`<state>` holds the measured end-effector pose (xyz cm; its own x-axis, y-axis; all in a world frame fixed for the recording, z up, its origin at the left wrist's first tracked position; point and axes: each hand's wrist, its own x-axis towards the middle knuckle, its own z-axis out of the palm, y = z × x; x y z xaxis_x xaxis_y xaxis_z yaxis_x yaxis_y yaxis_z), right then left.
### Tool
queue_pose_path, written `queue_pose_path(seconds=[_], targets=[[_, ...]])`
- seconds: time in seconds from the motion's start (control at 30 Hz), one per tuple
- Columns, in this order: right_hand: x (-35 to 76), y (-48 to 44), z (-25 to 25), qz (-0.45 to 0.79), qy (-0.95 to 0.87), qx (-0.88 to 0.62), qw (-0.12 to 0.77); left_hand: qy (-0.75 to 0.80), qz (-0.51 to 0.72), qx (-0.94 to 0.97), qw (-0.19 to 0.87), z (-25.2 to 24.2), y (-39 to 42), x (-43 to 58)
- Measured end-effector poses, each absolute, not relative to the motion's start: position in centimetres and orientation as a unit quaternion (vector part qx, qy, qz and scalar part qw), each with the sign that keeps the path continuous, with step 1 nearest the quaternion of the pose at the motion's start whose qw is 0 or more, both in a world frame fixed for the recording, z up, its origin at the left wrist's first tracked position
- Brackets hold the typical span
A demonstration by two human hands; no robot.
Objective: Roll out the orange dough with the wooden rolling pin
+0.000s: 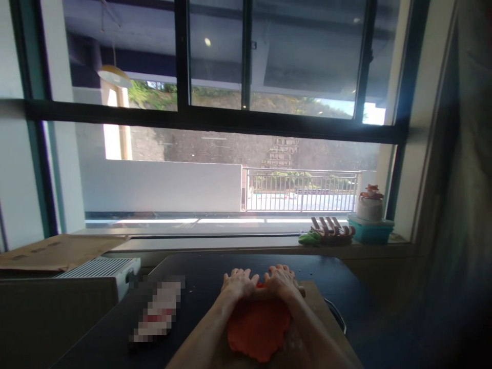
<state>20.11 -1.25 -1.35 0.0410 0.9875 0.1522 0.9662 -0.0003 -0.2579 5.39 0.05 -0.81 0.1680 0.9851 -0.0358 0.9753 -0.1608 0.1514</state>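
Note:
A flat, ragged-edged sheet of orange dough or clay [258,330] lies on a brown board [315,307] in front of me. Across its far end is a pale wooden rolling pin [262,291], its right end sticking out past my right hand. My left hand [240,283] rests palm-down over the left part of the pin, fingers spread and pointing away from me. Over the right part lies my right hand [280,279], likewise with fingers spread forward. Both forearms frame the orange sheet, and the hands hide much of the pin.
The board lies on a dark table [207,266]. A pixelated long item [159,312] is to the left, and a thin curved metal rim [338,315] is at the right. Cardboard [57,251] covers a white vented unit [128,274]. A teal box [371,230] stands on the windowsill.

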Motion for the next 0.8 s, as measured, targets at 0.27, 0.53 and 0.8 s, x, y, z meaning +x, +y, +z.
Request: queue_pose_path(seconds=[0.27,0.53,0.8], targets=[[19.8,-4.3,-1.6,0.010,-0.701,-0.691,0.175,0.620,0.060,0.782,0.021,-0.5,-3.5,5.2],[20.1,-8.6,-2.4,0.006,-0.725,-0.655,0.214,0.571,0.085,0.817,-0.001,-0.9,-6.9,4.2],[19.9,-4.5,-1.4,0.016,-0.703,-0.686,0.186,0.607,0.067,0.791,0.027,-0.4,-3.4,4.7]])
